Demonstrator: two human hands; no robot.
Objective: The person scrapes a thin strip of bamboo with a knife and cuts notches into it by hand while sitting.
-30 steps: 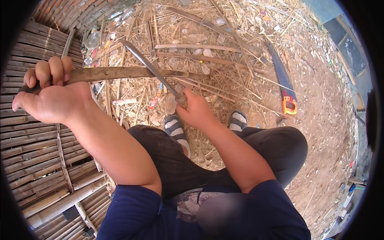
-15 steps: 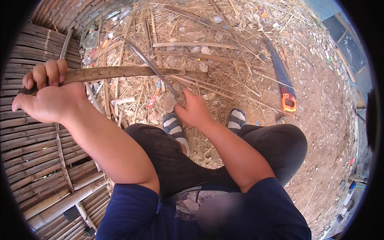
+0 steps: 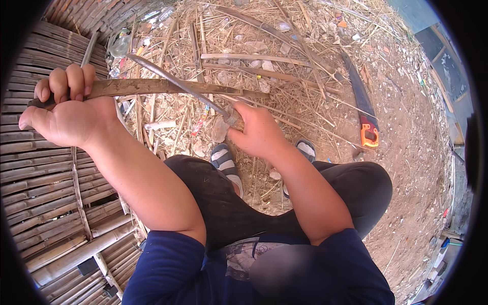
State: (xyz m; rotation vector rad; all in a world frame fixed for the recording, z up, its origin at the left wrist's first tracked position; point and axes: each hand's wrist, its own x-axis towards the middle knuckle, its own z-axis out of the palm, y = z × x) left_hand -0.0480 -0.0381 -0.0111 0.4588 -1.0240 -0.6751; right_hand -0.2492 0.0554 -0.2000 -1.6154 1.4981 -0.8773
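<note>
Left grip (image 3: 71, 112) curled around one end of the wooden strip (image 3: 147, 87), right grip (image 3: 260, 131) around the handle (image 3: 236, 121) of a slender blade (image 3: 165, 75). I see the strip extend rightward beneath the blade; a glancing contact, I judge, could send the blade skidding toward the left grip.

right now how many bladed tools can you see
2: a long-bladed tool in the right hand, and a handsaw on the ground to the right; more could be hidden under the straw.
</note>
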